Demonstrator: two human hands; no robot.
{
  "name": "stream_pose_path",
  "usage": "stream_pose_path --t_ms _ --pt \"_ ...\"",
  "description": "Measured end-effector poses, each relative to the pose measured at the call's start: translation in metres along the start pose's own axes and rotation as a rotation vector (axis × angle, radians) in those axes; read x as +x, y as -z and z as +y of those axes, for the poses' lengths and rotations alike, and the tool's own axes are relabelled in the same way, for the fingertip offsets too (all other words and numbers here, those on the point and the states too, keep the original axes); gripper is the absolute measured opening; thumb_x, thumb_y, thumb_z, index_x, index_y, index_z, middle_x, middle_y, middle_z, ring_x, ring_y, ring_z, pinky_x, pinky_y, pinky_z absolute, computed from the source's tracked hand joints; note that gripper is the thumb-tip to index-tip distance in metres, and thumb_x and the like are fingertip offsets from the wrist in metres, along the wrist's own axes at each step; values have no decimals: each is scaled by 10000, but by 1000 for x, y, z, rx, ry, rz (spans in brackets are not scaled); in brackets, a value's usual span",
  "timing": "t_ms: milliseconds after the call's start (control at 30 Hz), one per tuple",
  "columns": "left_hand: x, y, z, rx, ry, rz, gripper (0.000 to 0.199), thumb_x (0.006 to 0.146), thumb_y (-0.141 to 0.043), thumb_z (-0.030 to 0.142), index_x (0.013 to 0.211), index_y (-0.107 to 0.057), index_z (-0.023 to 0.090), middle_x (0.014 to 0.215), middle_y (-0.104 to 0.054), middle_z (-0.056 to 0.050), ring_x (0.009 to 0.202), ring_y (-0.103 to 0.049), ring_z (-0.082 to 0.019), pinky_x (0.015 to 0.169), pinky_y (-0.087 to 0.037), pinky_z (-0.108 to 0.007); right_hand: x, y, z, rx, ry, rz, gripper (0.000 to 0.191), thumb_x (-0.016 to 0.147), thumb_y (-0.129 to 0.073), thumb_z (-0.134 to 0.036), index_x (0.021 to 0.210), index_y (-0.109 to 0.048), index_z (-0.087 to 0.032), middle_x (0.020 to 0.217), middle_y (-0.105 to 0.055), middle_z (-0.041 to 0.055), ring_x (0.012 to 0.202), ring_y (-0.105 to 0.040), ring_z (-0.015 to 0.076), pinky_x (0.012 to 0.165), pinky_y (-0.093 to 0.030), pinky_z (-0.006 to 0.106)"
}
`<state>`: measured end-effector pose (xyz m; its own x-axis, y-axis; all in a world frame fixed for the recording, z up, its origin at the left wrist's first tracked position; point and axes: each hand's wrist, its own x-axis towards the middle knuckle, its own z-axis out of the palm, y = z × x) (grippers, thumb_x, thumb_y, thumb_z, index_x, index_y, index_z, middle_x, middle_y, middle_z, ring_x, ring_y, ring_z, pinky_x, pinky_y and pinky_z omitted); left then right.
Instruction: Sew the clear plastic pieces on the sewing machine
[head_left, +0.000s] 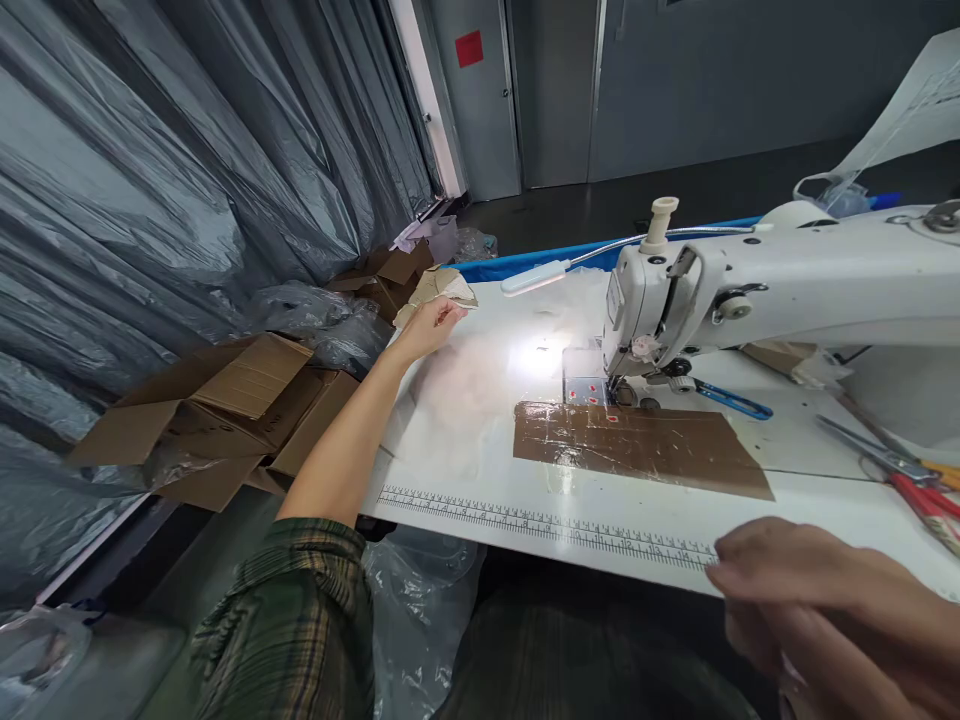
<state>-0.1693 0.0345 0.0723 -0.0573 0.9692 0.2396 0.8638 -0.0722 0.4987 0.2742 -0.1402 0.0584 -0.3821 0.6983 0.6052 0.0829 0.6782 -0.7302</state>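
My left hand point(433, 328) reaches to the far left edge of the white sewing table point(442, 515). Its fingers are bent together in front of a crumpled tan and white piece point(439, 288), paper or cloth. Whether they grip it is hidden. Closer to me, my right hand point(825, 610) is curled with thumb and fingers together, slightly blurred, at the front right edge. What it holds, if anything, is not clear. A pale, sheer, pinkish heap point(469, 385) lies beside my left forearm. The white sewing machine point(675, 290) stands between and beyond my hands.
Brown tape point(637, 445) covers the table before the needle. Blue thread snips point(731, 398) and red-handled scissors point(919, 485) lie at right. A lit lamp point(536, 277) hangs over the tabletop. Open cardboard boxes point(247, 385) and plastic sheeting stand left. A printed ruler strip point(540, 522) runs along the front.
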Motion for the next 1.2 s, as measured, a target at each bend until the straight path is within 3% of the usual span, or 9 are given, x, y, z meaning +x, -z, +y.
stream_pose_path --t_ms 200,367,533,633,700,867,967,1067,1200 --pt "-6 7 -2 28 61 -108 279 599 -669 188 876 -675 214 967 -719 -41 992 -660 -257 912 -510 -324 8 -22 -8 145 -278 252 193 887 -627 -209 930 -784 -314 496 -547 -14 363 -495 136 304 -360 252" --pt "-12 -2 1 -44 91 25 116 752 -584 294 787 -618 190 881 -712 -65 932 -671 -247 835 -530 -327 -3 -15 -7 129 -373 305 144 886 -649 -283 895 -789 -311 506 -547 -13 376 -489 126 325 -358 245" --pt "-23 -3 50 -226 1 30 175 823 -597 352 836 -561 180 824 -701 -40 801 -692 -171 705 -562 -272 -1 -11 9 82 -264 210 182 920 -601 -198 966 -760 -275 529 -560 -35 379 -498 96 364 -394 211" --pt "-43 -5 97 -481 -53 -144 205 787 -694 303 858 -548 178 716 -683 -17 622 -669 -141 563 -545 -242 8 -15 24 -31 -70 118 223 914 -562 -129 1002 -731 -245 568 -603 -33 426 -536 89 430 -442 199" --pt "-60 -9 129 -529 -60 -412 218 821 -713 345 863 -602 162 656 -671 -16 536 -635 -120 502 -514 -221 16 -19 33 -132 22 74 263 906 -549 -126 1081 -711 -237 670 -650 -5 526 -588 109 510 -488 229" --pt "-84 -24 181 -461 -37 -814 429 821 -753 496 625 -567 162 479 -526 26 382 -511 -69 375 -381 -173 33 -31 47 -243 30 -96 753 817 -707 -373 1496 -430 -200 1344 -549 178 1230 -535 316 958 -523 513" --pt "-78 -40 185 -411 -40 -961 515 776 -782 546 546 -515 170 459 -490 24 394 -522 -88 369 -360 -182 39 -38 59 -113 -131 -192 754 853 -636 -326 1535 -339 -206 1265 -592 154 1022 -624 246 869 -566 452" --pt "-64 -56 174 -360 -29 -917 465 761 -803 518 577 -552 172 466 -493 20 417 -522 -101 396 -368 -201 40 -38 76 -55 -353 -244 673 848 -556 -232 1493 -377 -167 1078 -661 111 714 -620 167 674 -571 353" --pt "-56 -71 154 -348 32 -696 306 870 -689 465 886 -663 161 712 -682 -49 583 -621 -129 501 -445 -230 38 -23 93 -324 -364 -176 567 798 -557 -184 1360 -550 -115 1055 -664 141 799 -634 212 745 -558 392"
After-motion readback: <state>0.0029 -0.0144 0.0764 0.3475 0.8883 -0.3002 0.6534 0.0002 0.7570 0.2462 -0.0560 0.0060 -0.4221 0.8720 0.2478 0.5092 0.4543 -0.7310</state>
